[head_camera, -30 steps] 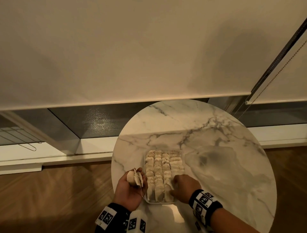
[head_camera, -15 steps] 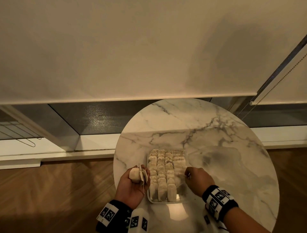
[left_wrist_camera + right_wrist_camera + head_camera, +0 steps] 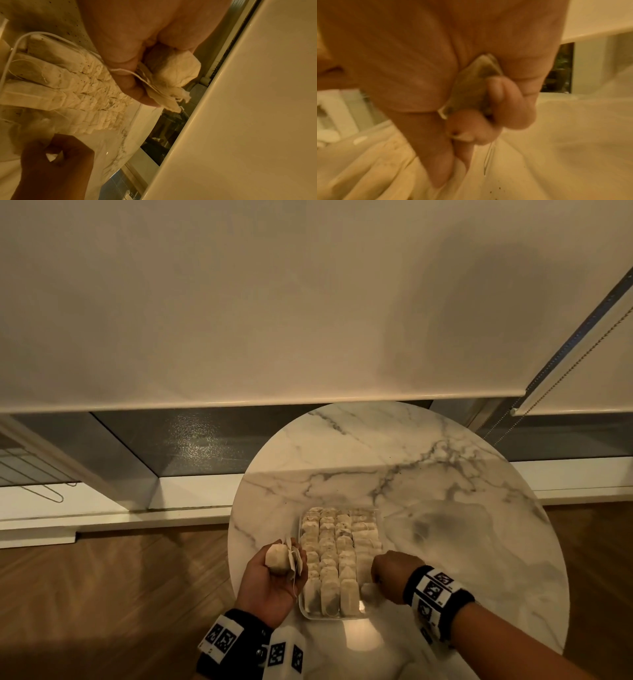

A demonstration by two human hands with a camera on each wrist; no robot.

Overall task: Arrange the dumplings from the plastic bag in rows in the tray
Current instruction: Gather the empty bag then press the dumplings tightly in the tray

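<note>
Four columns of dumplings [image 3: 337, 556] fill the tray [image 3: 305, 609] on the round marble tabletop [image 3: 445, 508]; they look like flat paper sachets with strings, packed on edge, with the columns running away from the person. The rightmost column appears short at its near end, just beside the right hand [image 3: 392, 573].

Right hand: knuckles up, at the tray's near-right corner, fingers [image 3: 496, 92] curled around one flat dumpling [image 3: 471, 86], with a loose string hanging below in the blurred right wrist view. A pale piece shows just below this hand in the head view; whether it is part of the held dumpling cannot be told.

Left hand [image 3: 274, 580]: palm up, beside the tray's near-left edge, above the tabletop rim. Its fingers close loosely on a bunched bundle [image 3: 173, 70] of further dumplings and their strings. No plastic bag can be made out.

Governing relation: the apparent open slot lies directly under and slightly left of the right hand, which is the nearer hand. To match the row, the held dumpling's flat faces would need to stand parallel to its neighbours, long edge across the column. The task appears nearly complete.
</note>
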